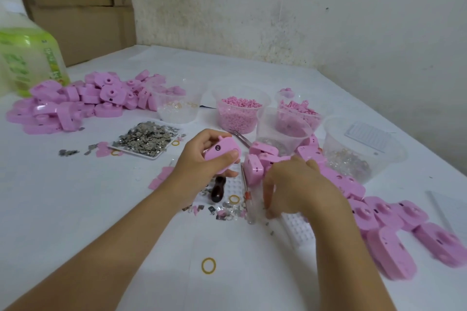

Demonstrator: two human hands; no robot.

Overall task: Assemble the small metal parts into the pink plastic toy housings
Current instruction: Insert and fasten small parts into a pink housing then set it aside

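My left hand (pixel 202 159) grips a pink plastic housing (pixel 222 153) above the table's middle, thumb across its front. My right hand (pixel 293 187) reaches down with fingertips touching the table among scattered small metal parts (pixel 227 212); whether it pinches one is hidden. A white tray (pixel 151 155) heaped with metal parts (pixel 146 137) lies behind the left hand. A pile of pink housings (pixel 83 101) sits far left. Another row of housings (pixel 379 219) runs along the right.
Clear tubs hold pink pellets (pixel 240 113), pink pieces (pixel 295 116) and clear bits (pixel 353 161). A dark-handled tool (pixel 218 190), a screwdriver (pixel 246 189) and white strips (pixel 298 230) lie near my hands. Rubber band (pixel 208 265) in front. Green bottle (pixel 27 58), cardboard boxes (pixel 75 7) back left.
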